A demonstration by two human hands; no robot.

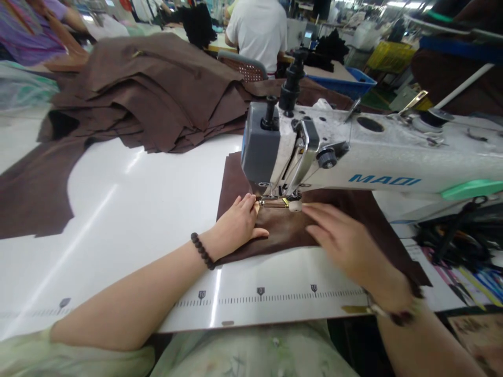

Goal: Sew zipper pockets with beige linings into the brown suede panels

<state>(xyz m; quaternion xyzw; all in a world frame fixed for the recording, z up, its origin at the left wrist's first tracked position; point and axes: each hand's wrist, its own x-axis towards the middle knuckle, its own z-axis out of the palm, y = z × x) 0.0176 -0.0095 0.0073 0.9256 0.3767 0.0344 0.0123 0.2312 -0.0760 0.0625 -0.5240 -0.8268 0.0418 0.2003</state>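
Observation:
A dark brown fabric piece [283, 225] lies flat on the white table under the head of a sewing machine [365, 152]. My left hand [236, 222] rests on the fabric just left of the needle area, its fingers stretched forward and the thumb apart. On the other side of the presser foot [283, 198], my right hand [349, 243] is over the fabric, blurred by motion, with its fingers extended toward the needle area and the thumb apart. Whether its fingertips touch the cloth or the machine, I cannot make out.
A heap of brown fabric pieces [157, 89] covers the back left of the table [110, 193]. Scissors and pens [467, 283] lie at the right. Behind stand a blue bin [359, 84] and a person in a white shirt [257, 31]; another person in purple [33, 31] sits back left.

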